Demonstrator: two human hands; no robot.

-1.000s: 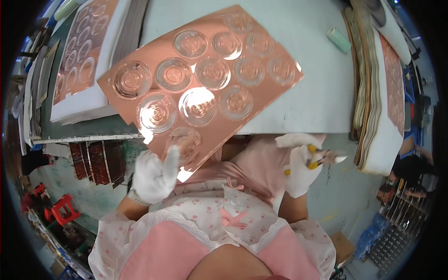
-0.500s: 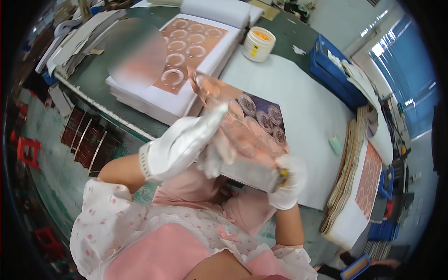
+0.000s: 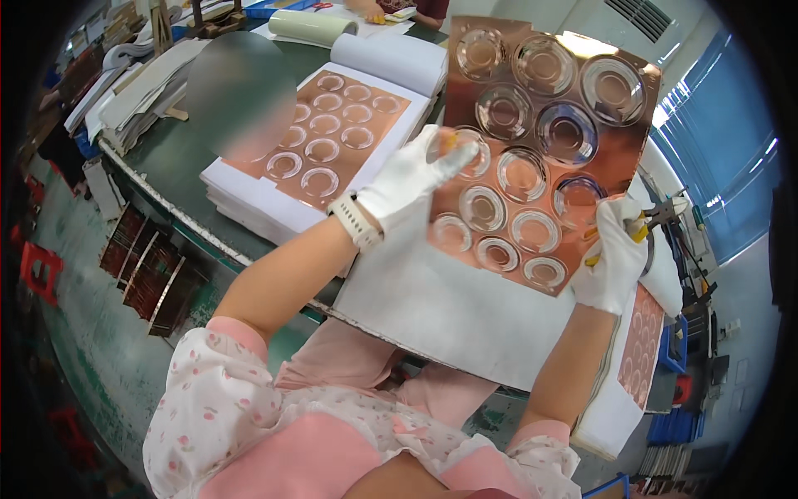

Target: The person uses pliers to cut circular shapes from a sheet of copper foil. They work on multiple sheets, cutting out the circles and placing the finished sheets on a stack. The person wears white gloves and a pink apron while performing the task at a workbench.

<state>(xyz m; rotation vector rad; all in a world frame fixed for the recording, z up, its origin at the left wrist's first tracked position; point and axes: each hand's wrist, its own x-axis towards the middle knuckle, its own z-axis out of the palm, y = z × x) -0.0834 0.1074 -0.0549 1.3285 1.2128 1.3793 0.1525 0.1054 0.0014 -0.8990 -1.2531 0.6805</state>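
Both my hands wear white gloves and hold up a shiny copper-coloured sheet (image 3: 509, 216) marked with several rows of rings. My left hand (image 3: 407, 175) is closed at the sheet's left edge, its fingertips overlapping the front. At the lower right edge, my right hand (image 3: 613, 258) grips the sheet and also has cutting pliers (image 3: 662, 213) with yellow handles in it. The pliers' metal jaws point outward, away from the sheet. Below the raised sheet lies white paper (image 3: 449, 316) on the table.
To the left, a similar ringed sheet (image 3: 341, 133) lies on a thick white paper stack (image 3: 249, 208). Another stack (image 3: 600, 424) stands at the right with a ringed sheet on it. A pale roll (image 3: 312, 27) and another person's hand (image 3: 366, 10) are at the far side. A red stool (image 3: 40, 273) stands left.
The copper sheet has risen from low near my lap to upright above the table, its ringed face now toward me. Both hands have moved up and away from my body.
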